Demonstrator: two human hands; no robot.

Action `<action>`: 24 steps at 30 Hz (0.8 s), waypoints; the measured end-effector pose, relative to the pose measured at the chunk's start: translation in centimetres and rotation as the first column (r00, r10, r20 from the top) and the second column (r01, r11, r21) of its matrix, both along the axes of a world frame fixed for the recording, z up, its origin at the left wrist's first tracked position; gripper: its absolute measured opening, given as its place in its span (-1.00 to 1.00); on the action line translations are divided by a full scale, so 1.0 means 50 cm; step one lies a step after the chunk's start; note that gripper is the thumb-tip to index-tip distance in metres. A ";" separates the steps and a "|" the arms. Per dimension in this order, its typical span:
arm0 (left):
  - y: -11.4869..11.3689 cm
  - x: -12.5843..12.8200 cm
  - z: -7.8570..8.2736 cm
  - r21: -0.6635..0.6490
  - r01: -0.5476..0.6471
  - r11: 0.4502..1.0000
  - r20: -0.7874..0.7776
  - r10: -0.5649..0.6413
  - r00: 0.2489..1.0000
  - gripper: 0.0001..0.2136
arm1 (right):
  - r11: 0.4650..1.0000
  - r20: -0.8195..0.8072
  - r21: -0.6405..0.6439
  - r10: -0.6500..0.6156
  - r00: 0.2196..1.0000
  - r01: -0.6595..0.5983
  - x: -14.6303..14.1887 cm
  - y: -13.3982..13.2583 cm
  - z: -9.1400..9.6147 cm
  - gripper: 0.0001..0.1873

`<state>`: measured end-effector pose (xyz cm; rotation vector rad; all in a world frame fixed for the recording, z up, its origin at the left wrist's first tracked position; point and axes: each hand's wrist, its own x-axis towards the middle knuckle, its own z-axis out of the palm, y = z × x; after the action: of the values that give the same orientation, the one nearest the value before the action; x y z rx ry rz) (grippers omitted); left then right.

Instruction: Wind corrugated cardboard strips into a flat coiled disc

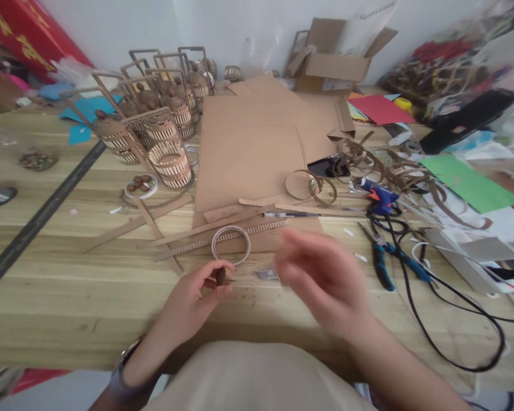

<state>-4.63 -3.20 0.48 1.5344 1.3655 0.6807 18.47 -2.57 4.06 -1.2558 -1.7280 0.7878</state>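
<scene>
My left hand [203, 291] is closed in a pinch on a small dark brown piece [221, 276], rounded like a nut or bead. Just beyond those fingertips a pale ring [214, 245] lies partly over a ribbed strip [188, 246]. My right hand [321, 274] hovers over the table, smeared by motion, with its fingers curled; whether anything is in them does not show. Close to its fingertips is a utility knife blade [266, 274], the rest of the knife being hidden by the hand. A pen [291, 214] rests on cardboard strips farther back.
Several slatted baskets with tall handles [171, 162] crowd the back left. Cardboard sheets [252, 148] cover the middle. To the right lie pliers [381, 251], a blue glue gun [379, 197], looped black cable [411, 308] and curled brown strips [360, 160]. A cardboard box [336, 65] stands behind.
</scene>
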 end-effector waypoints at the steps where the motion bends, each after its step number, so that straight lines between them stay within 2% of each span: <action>1: 0.001 -0.008 -0.001 0.000 0.000 1.000 -0.025 0.000 1.000 -0.77 | 0.997 0.075 0.046 0.063 0.995 -0.066 -0.005 0.029 -0.021 -0.79; 3: 0.002 -0.023 -0.002 0.008 0.008 1.000 -0.086 -0.007 0.996 -0.76 | 0.967 0.290 0.112 0.188 0.938 -0.228 -0.016 0.073 -0.070 -0.78; 5: 0.005 -0.034 -0.005 0.028 0.025 0.999 -0.153 -0.021 0.988 -0.77 | 0.940 0.522 0.102 0.229 0.822 -0.326 -0.025 0.096 -0.117 -0.75; 7: 0.007 -0.042 -0.009 0.059 0.064 0.996 -0.209 -0.050 0.977 -0.78 | 0.917 0.645 0.091 0.244 0.725 -0.389 -0.034 0.100 -0.146 -0.74; 9: 0.008 -0.048 -0.013 0.110 0.119 0.987 -0.257 -0.087 0.962 -0.78 | 0.900 0.684 0.094 0.252 0.684 -0.426 -0.039 0.097 -0.153 -0.79; 11: 0.010 -0.053 -0.014 0.174 0.200 0.964 -0.313 -0.139 0.939 -0.78 | 0.895 0.659 0.098 0.269 0.703 -0.434 -0.038 0.096 -0.142 -0.80; 13: 0.013 -0.056 -0.010 0.208 0.313 0.927 -0.375 -0.220 0.900 -0.81 | 0.897 0.575 0.088 0.309 0.758 -0.432 -0.027 0.098 -0.122 -0.78; 16: 0.019 -0.052 0.005 0.187 0.484 0.855 -0.413 -0.379 0.828 -0.87 | 0.883 0.399 0.084 0.395 0.827 -0.462 -0.002 0.104 -0.098 -0.78; 18: 0.022 -0.044 0.016 0.188 0.554 0.811 -0.401 -0.451 0.797 -0.88 | 0.878 0.307 0.100 0.419 0.854 -0.467 0.011 0.106 -0.094 -0.79; 21: 0.024 -0.025 0.027 0.223 0.592 0.775 -0.356 -0.500 0.789 -0.86 | 0.930 0.212 0.129 0.312 0.926 -0.343 0.016 0.096 -0.101 -0.78; 24: 0.021 -0.005 0.030 0.234 0.591 0.772 -0.315 -0.515 0.798 -0.88 | 0.970 0.145 0.162 0.158 0.977 -0.181 0.009 0.071 -0.106 -0.72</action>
<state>-4.89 -2.16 1.99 2.2192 0.8919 0.3559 18.91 0.99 -1.23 -1.0710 -1.9867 0.6457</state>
